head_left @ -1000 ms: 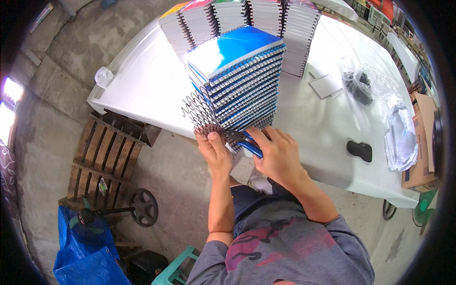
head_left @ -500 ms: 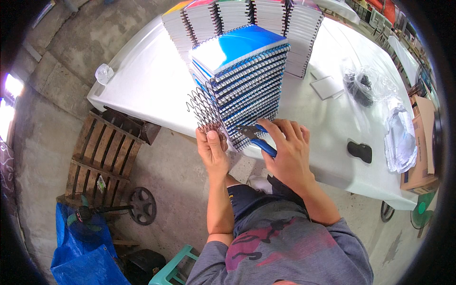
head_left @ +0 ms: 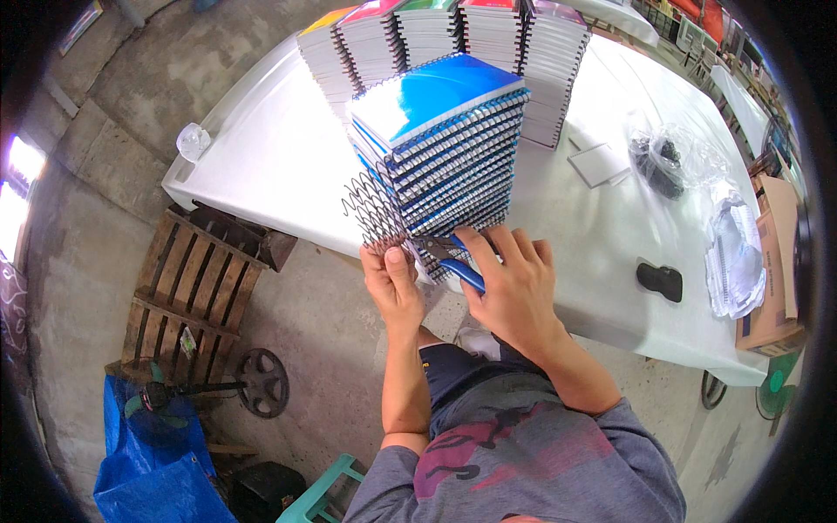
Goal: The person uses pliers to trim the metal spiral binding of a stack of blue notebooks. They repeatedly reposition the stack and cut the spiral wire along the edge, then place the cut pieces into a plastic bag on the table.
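Table point(head_left: 602, 261) spans upper frame; blue notebooks point(head_left: 453, 148) stacked upper center. Right hand point(head_left: 514, 277) at center, palm down, fingers curled round cutters point(head_left: 463, 274). Left hand point(head_left: 394, 286) beside it, upright, thumb and fingers pinching coils point(head_left: 372, 214) left of stack.

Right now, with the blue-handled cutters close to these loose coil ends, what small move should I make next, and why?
Probably check where the tips of the cutters sit before squeezing. Your right hand holds them low by the blue notebooks, close to your left hand, which seems to grip the coil ends; whether one lies between the jaws is too small to tell.
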`<move>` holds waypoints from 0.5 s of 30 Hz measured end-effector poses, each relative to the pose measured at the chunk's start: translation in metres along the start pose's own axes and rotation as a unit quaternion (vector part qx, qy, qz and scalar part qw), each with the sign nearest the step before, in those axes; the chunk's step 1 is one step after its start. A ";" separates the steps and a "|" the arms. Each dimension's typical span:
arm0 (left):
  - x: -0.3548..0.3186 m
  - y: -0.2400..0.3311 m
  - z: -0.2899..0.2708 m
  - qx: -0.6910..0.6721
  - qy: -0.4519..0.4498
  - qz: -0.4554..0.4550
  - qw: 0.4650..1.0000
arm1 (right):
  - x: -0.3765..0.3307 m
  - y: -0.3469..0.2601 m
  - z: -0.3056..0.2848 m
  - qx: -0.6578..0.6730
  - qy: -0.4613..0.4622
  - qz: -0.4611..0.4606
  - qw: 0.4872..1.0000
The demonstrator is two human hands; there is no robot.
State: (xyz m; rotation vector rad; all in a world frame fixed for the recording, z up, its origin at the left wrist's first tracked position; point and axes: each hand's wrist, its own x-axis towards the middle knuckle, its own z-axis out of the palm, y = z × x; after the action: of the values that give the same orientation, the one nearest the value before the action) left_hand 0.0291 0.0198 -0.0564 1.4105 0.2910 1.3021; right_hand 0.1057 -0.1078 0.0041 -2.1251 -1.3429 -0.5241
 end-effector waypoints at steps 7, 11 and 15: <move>0.000 -0.003 0.002 0.017 0.005 0.011 1.000 | -0.003 0.012 0.009 0.061 -0.017 -0.006 0.998; 0.000 0.004 0.010 -0.063 0.026 -0.029 0.997 | -0.003 0.012 0.009 0.059 -0.023 -0.001 0.998; -0.003 0.010 0.012 -0.193 0.032 -0.088 0.977 | -0.001 0.010 -0.003 0.037 0.048 -0.022 0.998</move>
State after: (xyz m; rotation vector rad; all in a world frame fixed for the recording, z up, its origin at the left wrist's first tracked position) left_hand 0.0336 0.0079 -0.0469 0.9927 0.1875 1.1852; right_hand 0.1148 -0.1134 0.0032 -1.9897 -1.3373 -0.5770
